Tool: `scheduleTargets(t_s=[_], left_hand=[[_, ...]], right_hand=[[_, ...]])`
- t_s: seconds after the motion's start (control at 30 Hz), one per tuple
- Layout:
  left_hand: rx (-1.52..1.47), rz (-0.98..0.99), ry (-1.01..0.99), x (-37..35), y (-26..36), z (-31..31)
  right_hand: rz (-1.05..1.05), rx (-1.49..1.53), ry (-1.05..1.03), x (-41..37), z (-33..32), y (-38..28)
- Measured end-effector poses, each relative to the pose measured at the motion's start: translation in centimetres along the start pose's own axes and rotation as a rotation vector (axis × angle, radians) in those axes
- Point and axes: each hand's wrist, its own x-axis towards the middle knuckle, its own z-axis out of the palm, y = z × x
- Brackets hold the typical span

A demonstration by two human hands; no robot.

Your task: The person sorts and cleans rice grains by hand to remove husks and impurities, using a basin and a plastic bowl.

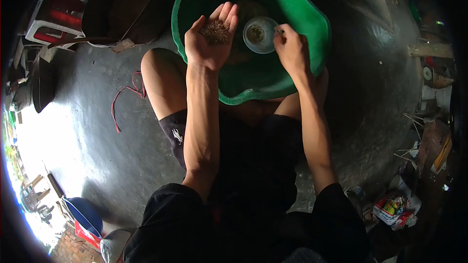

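Observation:
My left hand is palm up over the green tub, its fingers stretched out and slightly cupped. A small heap of brown grains, perhaps unhusked rice, rests on the palm. My right hand pinches the right side of a clear plastic cup, possibly by a handle that the fingers hide. Some grains lie in the bottom of the cup. Both hands are above the large green plastic tub, which stands between my knees. More pale grain seems to lie in the tub, but it is dim.
A wide dark basin stands at the upper left beside a red and white plastic chair. A red string lies on the dark floor. A blue container is at lower left; packaging and clutter line the right.

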Motion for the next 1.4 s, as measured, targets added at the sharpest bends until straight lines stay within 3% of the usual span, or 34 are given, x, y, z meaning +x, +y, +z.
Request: scheduleTargets(t_s=[0.13, 0.33, 0.83, 1.0, 1.1, 1.23, 1.4], left_hand=[[0.001, 0.024, -0.052, -0.4, 0.6, 0.5], [0.011, 0.051, -0.064, -0.7, 0.7, 1.1], [0.024, 0.056, -0.041, -1.1, 0.9, 1.7], [0.049, 0.047, -0.067, -1.2, 0.9, 1.9], [0.048, 0.044, -0.041, -1.1, 0.8, 2.0], [0.031, -0.002, -0.067, -1.0, 0.7, 1.8], [0.079, 0.043, -0.031, -1.2, 0.3, 2.4]], right_hand=[[0.015, 0.087, 0.056, -1.3, -7.5, -5.8], [-0.117, 0.105, 0.222, -2.3, -12.8, -9.6], [-0.176, 0.058, 0.321, -3.2, -13.9, -11.3], [-0.088, 0.043, 0.220, -1.0, -10.8, -8.9], [-0.086, -0.018, 0.238, 1.7, -3.5, -2.9], [0.091, -0.021, 0.006, 2.8, 4.3, 3.2], [0.341, 0.112, -0.157, 1.3, 6.4, 3.7]])
